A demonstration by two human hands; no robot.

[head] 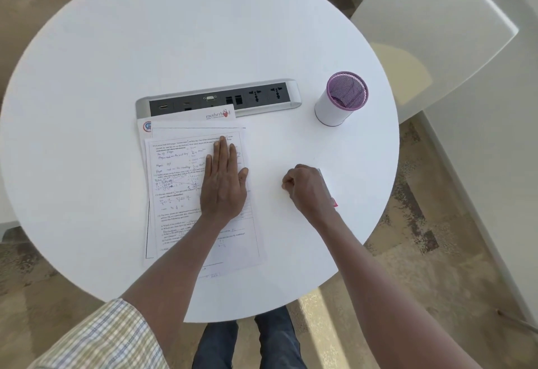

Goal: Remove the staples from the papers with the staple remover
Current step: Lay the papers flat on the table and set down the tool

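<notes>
A stack of printed and handwritten papers (174,188) lies on the round white table (116,48), just in front of the socket strip. My left hand (222,182) presses flat on the top sheet, fingers straight and pointing away from me. To the right of the papers, my right hand (305,188) rests on the table with curled fingers. It grips a thin object with a silver part and a pink end (330,191), most likely the staple remover, which is mostly hidden by the hand. No staple is visible at this distance.
A grey power and data socket strip (218,99) is set into the table behind the papers. A white cup with a purple mesh liner (340,98) stands at the right. A white chair (436,19) stands beyond the table's right edge.
</notes>
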